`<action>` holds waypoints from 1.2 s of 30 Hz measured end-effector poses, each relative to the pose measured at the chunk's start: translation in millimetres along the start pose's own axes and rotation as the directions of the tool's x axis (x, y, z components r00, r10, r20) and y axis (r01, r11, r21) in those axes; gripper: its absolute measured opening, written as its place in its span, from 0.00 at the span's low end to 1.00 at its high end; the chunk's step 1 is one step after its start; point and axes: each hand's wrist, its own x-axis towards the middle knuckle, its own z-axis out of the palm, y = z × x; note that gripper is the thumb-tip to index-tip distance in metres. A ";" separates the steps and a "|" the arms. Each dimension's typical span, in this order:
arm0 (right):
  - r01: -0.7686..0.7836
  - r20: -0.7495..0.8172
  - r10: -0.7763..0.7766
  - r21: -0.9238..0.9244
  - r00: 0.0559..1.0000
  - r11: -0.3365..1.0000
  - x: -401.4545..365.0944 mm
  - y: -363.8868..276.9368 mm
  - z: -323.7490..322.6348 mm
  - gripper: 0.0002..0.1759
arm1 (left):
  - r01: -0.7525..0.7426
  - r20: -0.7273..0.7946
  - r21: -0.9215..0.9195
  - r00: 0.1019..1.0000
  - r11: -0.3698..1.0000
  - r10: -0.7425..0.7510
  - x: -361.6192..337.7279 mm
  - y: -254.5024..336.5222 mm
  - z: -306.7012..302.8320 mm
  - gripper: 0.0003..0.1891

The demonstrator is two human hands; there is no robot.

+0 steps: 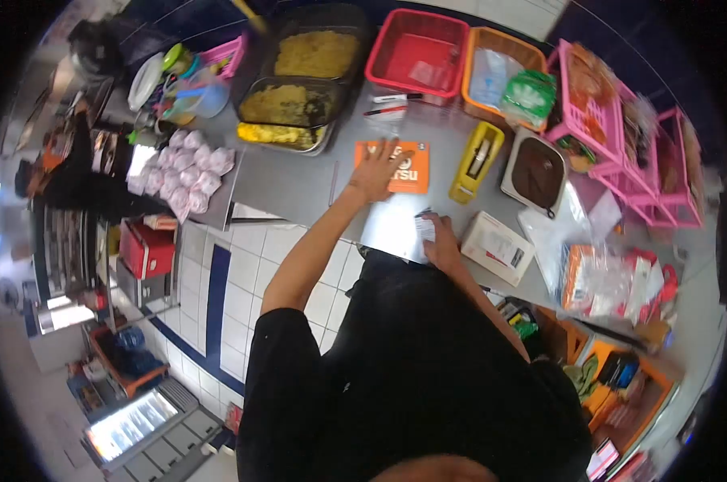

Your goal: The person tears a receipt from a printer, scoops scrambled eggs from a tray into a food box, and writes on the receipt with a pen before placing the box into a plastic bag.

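My left hand (374, 173) lies with fingers spread on an orange printed sheet (416, 178) with white lettering, on the metal counter (299, 181). Close to the counter's front edge, my right hand (441, 245) is closed on a small white printed slip (424, 230); a dark bit shows at its upper end. A yellow tape dispenser (477, 161) stands right of the orange sheet. Beside my right hand lies a white box (498, 247) with print on it. Two markers (388, 109), one with a black part and one red, lie beyond my left hand.
Black trays (338, 80) of yellowish food stand at the back left, near bagged portions (188, 173). A red basket (377, 68), an orange basket (469, 60) and pink baskets (612, 153) line the back. A metal container (534, 173) stands right. Another person (82, 173) is at far left.
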 end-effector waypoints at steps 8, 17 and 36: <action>-0.039 0.045 0.009 0.716 0.999 0.697 32.0 -17.7 -2.9 0.34 | 0.095 -0.379 -0.445 0.881 0.890 -0.284 -56.5 45.7 -18.9 0.29; 0.106 -0.016 -0.133 0.698 0.991 0.709 15.6 -72.3 -52.2 0.38 | 0.145 0.007 -0.972 0.800 0.182 -0.600 -112.6 141.0 -7.3 0.20; 0.263 -0.067 -0.295 0.667 0.953 0.697 33.6 -143.0 -121.3 0.40 | -0.176 -0.110 -0.982 0.814 -0.062 -0.570 -102.1 154.2 -65.7 0.11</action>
